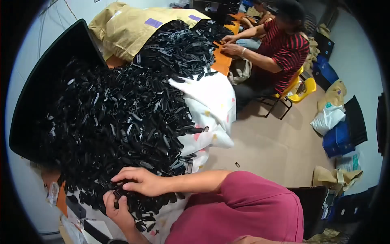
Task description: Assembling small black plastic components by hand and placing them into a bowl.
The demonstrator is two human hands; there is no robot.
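A large pile of small oblong black plastic pieces covers the table in front of me. My right hand reaches in from the right at the pile's near edge, its fingers and thumb bent round a small black piece. Just below it is my left hand, its fingers curled and thumb closed on a small black piece, with a dark band at the wrist. The hands almost touch. The exact shape of what they hold is lost against the dark pile.
A black tub lies tipped at the left, pieces spilling from it. White cloth hangs over the table edge. A tan sack lies behind. A person in a striped shirt sits across by a yellow chair. Blue bins line the right wall.
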